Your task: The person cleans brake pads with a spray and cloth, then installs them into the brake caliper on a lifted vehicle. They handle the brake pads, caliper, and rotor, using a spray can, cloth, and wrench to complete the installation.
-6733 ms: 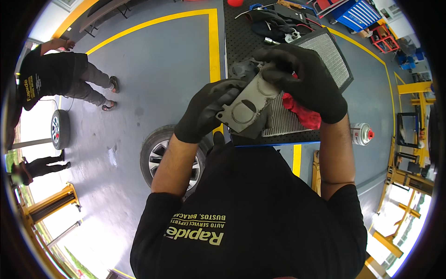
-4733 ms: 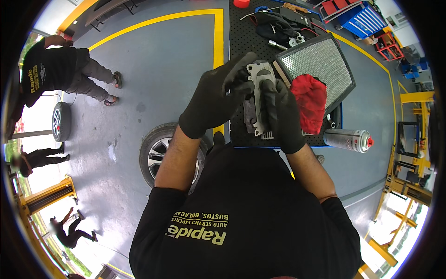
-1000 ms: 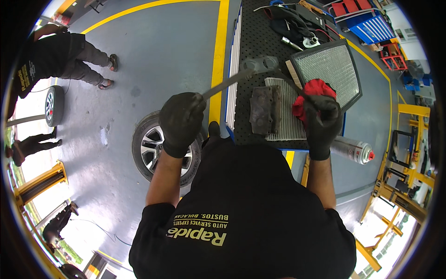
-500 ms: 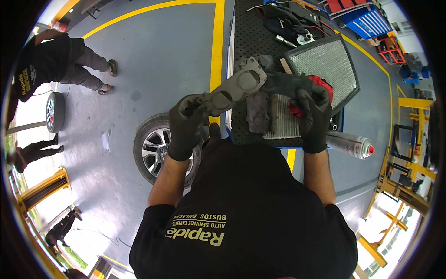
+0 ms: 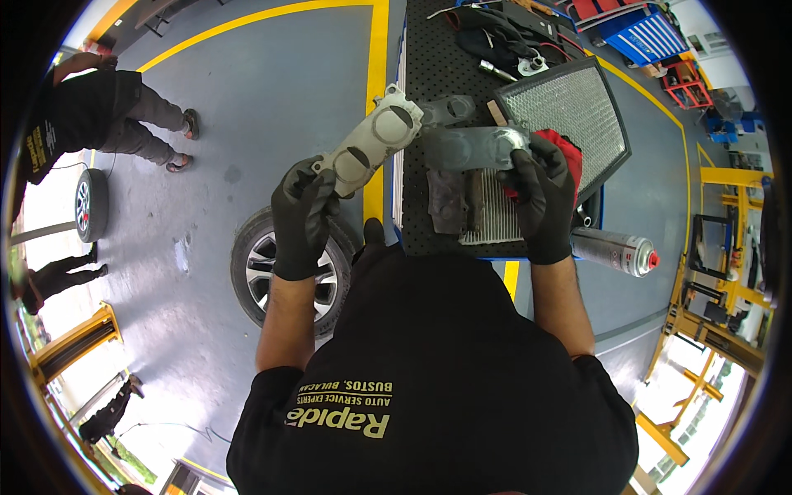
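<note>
Hands (image 5: 300, 216) (both gloved) hold pale plate (image 5: 375, 147) left, darker plate (image 5: 470, 150) right.

bright daylight from both sides, white glare across the grey floor (image 5: 194, 318), fisheye-bent edges, dark corners

"How's the pale metal plate (image 5: 373, 147) held?"
"Slanted, two round outlines showing, mostly beyond the bench's (image 5: 424, 70) left edge."
"And the darker plate (image 5: 474, 148)?"
"Crosswise above the bench, blurred, its right end shiny."
</note>
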{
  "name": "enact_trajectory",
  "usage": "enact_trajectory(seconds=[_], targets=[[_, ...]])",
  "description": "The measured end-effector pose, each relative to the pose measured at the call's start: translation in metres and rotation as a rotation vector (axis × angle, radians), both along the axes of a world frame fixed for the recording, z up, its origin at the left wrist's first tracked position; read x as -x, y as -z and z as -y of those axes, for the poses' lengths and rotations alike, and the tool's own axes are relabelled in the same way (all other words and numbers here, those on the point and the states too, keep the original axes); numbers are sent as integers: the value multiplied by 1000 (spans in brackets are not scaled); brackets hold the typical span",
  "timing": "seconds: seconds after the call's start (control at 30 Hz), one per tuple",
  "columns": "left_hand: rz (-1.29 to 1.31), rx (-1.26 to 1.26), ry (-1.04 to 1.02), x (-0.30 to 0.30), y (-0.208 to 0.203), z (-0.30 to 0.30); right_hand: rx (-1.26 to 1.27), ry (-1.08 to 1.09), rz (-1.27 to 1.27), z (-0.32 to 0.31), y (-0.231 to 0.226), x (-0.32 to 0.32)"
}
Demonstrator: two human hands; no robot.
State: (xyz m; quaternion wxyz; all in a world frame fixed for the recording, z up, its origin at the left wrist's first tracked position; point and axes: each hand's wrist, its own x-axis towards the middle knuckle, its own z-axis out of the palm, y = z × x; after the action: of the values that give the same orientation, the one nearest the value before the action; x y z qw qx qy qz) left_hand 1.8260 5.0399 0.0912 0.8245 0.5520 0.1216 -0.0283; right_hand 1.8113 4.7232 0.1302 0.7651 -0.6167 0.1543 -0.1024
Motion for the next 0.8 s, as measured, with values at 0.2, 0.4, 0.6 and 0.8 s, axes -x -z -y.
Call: enact_trajectory(seconds=[0.2,0.4,0.6,0.8], targets=[[493,-906,-159,-1,6,-9,689,17,152,9,0,-34],[892,-1259,-255,-1,-8,-16,1555,-300,711,-2,-8,-100],[1006,-1371,-274,1,-7,-27,1788,-384,674,-2,5,-110],[954,-1361,-254,0,-8,-25,1759,-292,631,6,10,-127]])
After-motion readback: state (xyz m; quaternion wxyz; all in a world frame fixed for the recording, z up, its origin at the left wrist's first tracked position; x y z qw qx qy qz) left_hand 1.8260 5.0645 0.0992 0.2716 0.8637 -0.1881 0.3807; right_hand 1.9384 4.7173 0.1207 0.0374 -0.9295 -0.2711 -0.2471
